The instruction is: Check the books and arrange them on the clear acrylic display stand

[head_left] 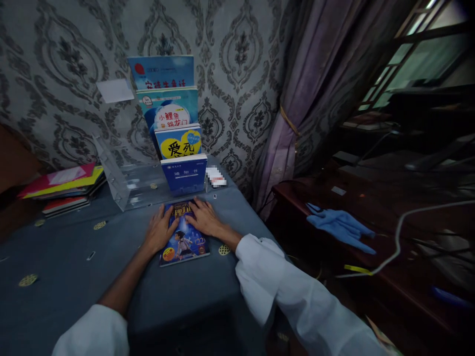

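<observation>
The step in hand looks like steadying or squaring up the book [183,242], which lies flat on the surface [67,247], between the rack [113,183] and the surface's near edge, toward its right edge. The left hand [158,231] rests along the book's left side, thumb over the cover; the right hand [204,219] lies across the upper right of the cover. The fingers of both are apart, pressing from above and clamped on nothing. From this pose, raising the book would call for fingertips worked under its edges, as neither hand seems to have a hold beneath it.

The hands cover much of the title. Four upright books [185,175] stand one before another by the rack's right part, so the rear three show only their upper covers. A white item [215,176] near the surface's back right corner is pixelated and cannot be read. Past the right edge everything is dim and smeared, and a brown shape [15,170] at far left is cut off.
</observation>
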{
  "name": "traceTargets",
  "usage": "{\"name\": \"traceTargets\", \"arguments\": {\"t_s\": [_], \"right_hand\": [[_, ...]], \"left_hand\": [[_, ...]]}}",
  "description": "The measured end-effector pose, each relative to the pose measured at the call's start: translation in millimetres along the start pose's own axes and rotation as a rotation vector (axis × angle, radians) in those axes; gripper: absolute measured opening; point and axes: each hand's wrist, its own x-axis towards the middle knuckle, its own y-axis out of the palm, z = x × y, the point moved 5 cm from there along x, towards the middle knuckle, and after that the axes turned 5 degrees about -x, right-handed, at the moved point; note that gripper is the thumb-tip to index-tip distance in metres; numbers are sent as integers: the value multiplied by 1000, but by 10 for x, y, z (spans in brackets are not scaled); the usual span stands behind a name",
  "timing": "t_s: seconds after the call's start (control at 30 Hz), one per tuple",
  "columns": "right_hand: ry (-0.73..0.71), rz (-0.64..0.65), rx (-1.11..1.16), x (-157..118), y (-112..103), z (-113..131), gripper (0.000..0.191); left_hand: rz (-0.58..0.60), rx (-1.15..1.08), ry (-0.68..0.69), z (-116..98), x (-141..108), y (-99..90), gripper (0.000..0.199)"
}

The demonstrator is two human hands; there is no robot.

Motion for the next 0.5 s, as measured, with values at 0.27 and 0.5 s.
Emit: {"name": "traceTargets", "arguments": {"t_s": [0.27,0.5], "right_hand": [[-17,-14,-16,25,52,-32,61],[-23,-25,-21,33,68,-46,61]], "left_hand": [[-1,-28,-6,19,15,-7,61],[23,-28,-16,-10,19,-37,61]]}}
